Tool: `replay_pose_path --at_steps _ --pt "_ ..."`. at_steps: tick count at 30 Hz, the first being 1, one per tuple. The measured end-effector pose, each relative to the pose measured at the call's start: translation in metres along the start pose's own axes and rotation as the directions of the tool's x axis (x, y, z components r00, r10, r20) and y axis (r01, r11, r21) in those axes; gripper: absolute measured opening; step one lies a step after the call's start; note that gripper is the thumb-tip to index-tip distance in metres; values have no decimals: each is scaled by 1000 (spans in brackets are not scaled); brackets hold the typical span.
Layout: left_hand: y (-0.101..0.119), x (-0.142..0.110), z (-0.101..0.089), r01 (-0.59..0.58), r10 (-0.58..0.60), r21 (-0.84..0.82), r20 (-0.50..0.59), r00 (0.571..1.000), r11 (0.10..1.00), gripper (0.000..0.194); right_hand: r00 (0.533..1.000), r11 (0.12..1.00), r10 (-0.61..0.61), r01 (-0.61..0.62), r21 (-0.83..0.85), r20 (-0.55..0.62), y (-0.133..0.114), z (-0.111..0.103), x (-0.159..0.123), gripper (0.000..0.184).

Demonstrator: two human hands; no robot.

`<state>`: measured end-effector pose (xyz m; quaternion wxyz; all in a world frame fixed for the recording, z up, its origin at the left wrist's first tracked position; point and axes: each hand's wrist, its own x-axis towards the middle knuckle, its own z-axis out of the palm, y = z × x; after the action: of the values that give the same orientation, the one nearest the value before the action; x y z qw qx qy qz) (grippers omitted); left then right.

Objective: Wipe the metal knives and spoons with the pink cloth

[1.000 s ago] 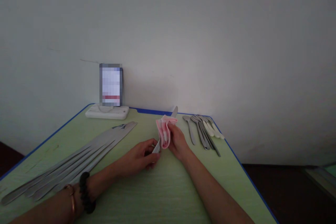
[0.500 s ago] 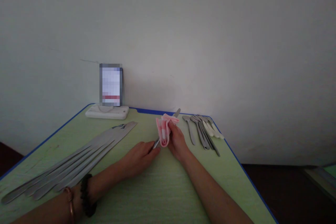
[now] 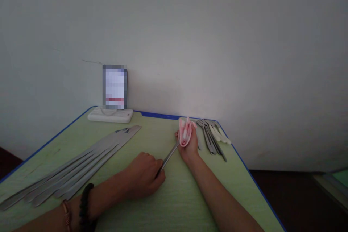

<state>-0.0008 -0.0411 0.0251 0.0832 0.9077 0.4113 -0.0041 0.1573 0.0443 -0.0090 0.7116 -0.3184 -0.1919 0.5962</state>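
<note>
My left hand is closed round the handle of a metal table knife, which slants up and to the right. A folded pink and white cloth is gripped in my right hand, wrapped about the far part of the knife, so the blade is hidden. Several more table knives lie fanned out to the left of my left hand. Right of the cloth lie several metal spoons and several pieces of cutlery with white handles.
A phone or tablet with a blurred screen stands on a white base at the table's back left. The green table has a blue edge and meets a plain wall behind.
My right hand and the cloth have moved right along the knife towards its far end. The blade tip that stuck out is now covered, and more of the knife near my left hand shows.
</note>
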Motion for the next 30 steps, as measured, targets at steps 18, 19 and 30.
replay_pose_path --at_steps 18,19,30 --pt "-9 2 9 154 -192 -358 -72 979 921 44 883 774 187 138 -618 431 -5 7 -16 43" --pt "-10 4 7 165 -207 -393 -68 976 905 43 864 750 208 160 -642 458 -6 8 -18 44" --pt "-11 -3 3 -100 65 -400 -101 993 911 31 946 886 155 -5 -463 286 -3 8 -15 40"
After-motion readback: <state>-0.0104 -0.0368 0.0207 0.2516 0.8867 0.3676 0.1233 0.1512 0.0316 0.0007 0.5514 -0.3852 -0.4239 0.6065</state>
